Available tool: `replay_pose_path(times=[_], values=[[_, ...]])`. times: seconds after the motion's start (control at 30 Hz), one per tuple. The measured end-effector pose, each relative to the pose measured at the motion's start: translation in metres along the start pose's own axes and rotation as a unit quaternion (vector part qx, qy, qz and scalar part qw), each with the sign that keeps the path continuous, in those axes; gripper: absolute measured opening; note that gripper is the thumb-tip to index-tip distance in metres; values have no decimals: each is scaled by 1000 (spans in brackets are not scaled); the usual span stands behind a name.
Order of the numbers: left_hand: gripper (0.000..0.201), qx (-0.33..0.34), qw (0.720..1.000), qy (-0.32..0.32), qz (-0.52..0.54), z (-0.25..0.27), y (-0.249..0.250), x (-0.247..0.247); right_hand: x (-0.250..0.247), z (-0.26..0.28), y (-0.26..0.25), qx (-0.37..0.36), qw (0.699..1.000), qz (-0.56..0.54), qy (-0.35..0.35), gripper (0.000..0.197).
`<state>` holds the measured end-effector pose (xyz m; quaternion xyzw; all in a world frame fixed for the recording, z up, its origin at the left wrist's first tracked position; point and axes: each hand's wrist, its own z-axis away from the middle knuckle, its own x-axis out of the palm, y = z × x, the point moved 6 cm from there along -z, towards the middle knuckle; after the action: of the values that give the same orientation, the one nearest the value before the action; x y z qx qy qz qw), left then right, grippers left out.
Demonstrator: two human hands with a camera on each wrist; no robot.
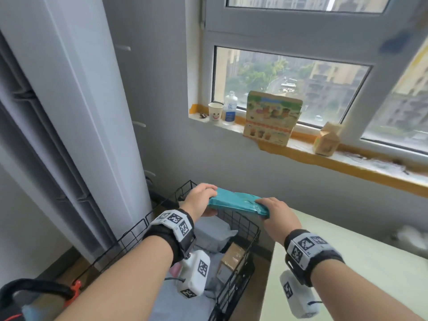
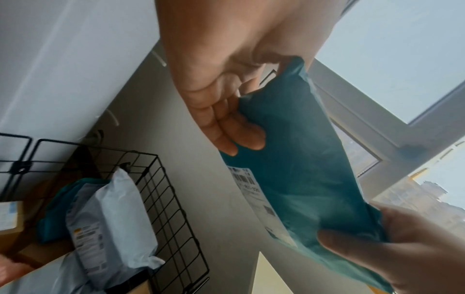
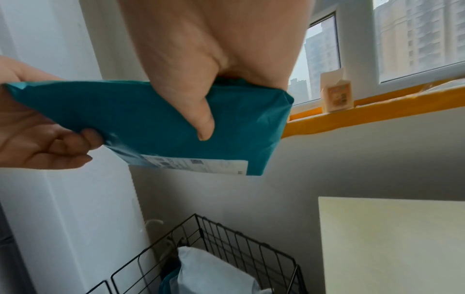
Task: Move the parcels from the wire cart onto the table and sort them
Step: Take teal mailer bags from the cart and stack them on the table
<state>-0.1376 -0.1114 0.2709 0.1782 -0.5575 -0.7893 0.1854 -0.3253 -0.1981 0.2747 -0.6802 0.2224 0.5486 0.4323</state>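
From the head view, the left hand (image 1: pixel 202 197) and right hand (image 1: pixel 275 210) each grip an end of the teal parcel (image 1: pixel 236 201), its long axis crosswise above the wire cart (image 1: pixel 240 224), the table (image 1: pixel 347 262) lying rightward; both wrist views show fingers curled beneath it.

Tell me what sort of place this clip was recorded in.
Probably a room in a high-rise flat or small office, not a warehouse: the window looks out on apartment towers, its sill holds a paper cup and a bottle, and a wire cart of parcels stands beside a pale table.
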Motion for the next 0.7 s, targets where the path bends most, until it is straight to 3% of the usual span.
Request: replay_pose_path(times=[0.23, 0.33, 0.5, 0.53, 0.63, 0.7], values=[[26, 58, 997, 9, -58, -6, 58, 49, -76, 6, 52, 36, 996, 2, 77, 31], [36, 102, 984, 15, -148, -8, 78, 81, -106, 14, 92, 72, 992, -43, 92, 25], [66, 131, 956, -80, -250, 0, 85, 173, -147, 35, 164, 111, 988, -87, 69, 23], [66, 140, 951, -103, -256, 2, 86, 196, -154, 41, 178, 119, 986, -97, 63, 23], [35, 160, 945, -148, -245, 14, 90, 258, -176, 58, 218, 147, 980, -123, 46, 22], [27, 170, 945, -170, -222, 20, 93, 293, -193, 69, 246, 161, 976, -141, 51, 20]])
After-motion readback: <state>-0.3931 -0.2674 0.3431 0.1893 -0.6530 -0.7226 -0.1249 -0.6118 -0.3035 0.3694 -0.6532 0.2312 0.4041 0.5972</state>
